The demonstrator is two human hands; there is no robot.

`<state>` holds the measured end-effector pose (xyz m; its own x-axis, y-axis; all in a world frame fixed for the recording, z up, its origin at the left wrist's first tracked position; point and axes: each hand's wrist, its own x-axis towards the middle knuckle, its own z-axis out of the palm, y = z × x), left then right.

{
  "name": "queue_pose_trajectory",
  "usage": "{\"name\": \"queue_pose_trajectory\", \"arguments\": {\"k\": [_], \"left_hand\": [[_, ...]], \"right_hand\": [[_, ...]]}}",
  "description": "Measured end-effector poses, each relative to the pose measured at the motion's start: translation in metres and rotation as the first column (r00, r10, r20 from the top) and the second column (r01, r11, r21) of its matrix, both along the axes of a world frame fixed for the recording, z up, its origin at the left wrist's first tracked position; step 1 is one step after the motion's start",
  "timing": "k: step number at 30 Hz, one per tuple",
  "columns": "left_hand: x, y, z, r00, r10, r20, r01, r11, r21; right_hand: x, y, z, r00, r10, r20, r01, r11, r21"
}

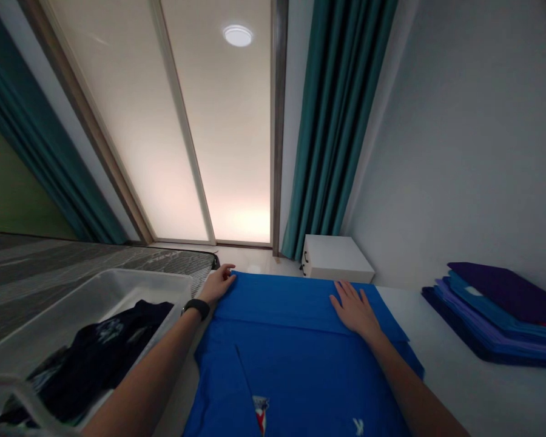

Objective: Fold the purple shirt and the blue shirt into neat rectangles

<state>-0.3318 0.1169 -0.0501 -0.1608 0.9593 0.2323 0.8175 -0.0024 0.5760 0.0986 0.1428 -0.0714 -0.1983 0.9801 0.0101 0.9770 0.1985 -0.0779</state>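
A blue shirt [295,358] lies spread on the white table in front of me, its far part forming a flat folded band. Near its bottom edge show a small white logo and a red-and-white patch by a collar slit. My left hand [219,283], with a dark band on the wrist, is at the shirt's far left corner, fingers curled over the edge; whether cloth is pinched is hard to see. On the far right part of the shirt my right hand [353,308] rests flat with fingers spread.
A stack of folded clothes [500,315] in purple and blue sits on the table [455,388] at right. At left stands a white plastic basket [177,288] holding dark clothes [113,340], beside a grey bed [64,261]. Beyond the table are a white cabinet [339,258] and teal curtains [341,121].
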Motion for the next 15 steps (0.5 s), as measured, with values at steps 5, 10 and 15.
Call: {"name": "queue_pose_trajectory", "arguments": {"k": [5,10,15], "left_hand": [[-0.0014,0.0017,0.0025,1.0,-0.01,-0.009,0.01,1.0,-0.024],[0.0,0.0008,0.0035,1.0,0.024,-0.018,-0.024,0.999,-0.023],[0.0035,-0.0037,0.0063,0.999,0.042,-0.023,-0.042,0.999,0.003]], "right_hand": [[0.0003,0.0006,-0.0007,1.0,0.007,-0.025,-0.007,1.0,0.007],[0.0011,0.0013,-0.0014,1.0,0.005,-0.03,-0.005,1.0,0.009],[0.0006,0.0006,0.001,1.0,0.003,-0.028,-0.003,1.0,0.001]]}}
